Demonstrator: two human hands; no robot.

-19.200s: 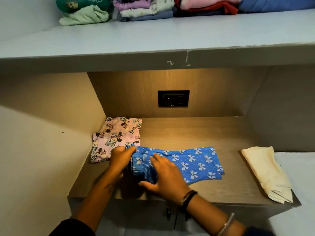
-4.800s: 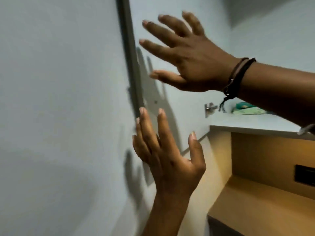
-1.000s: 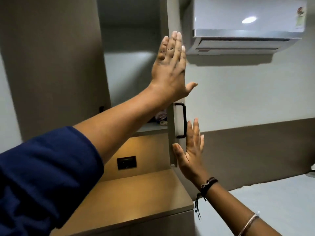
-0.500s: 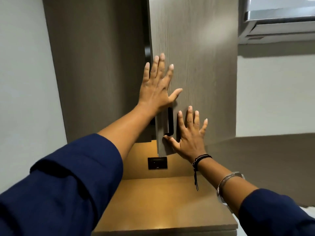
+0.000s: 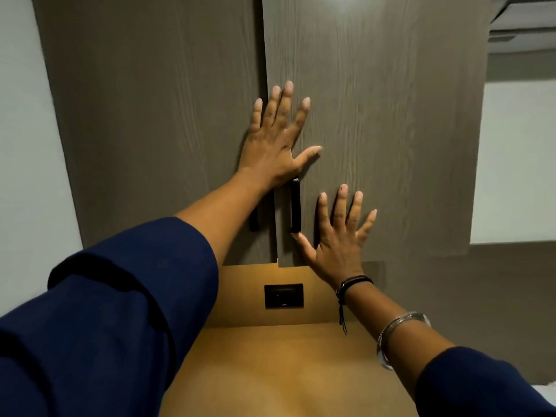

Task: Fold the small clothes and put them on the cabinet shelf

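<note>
Pressing left grip (image 5: pixel 276 139) flat across the seam of the closed cabinet doors (image 5: pixel 150 130), fingers straight and spread. Resting right grip (image 5: pixel 340 239) lower on the right-hand door (image 5: pixel 397 139), just beside the black handle (image 5: pixel 295 204), fingers likewise apart, clasping nothing. Cannot see the small clothes past those doors above the counter (image 5: pixel 285 368).

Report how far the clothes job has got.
Done, it seems: no clothes in view; the two grey-brown wood-grain cabinet doors meet at a narrow seam. In hand: left hand and right hand press flat by the black bar handle. Left: probably just letting go.
</note>
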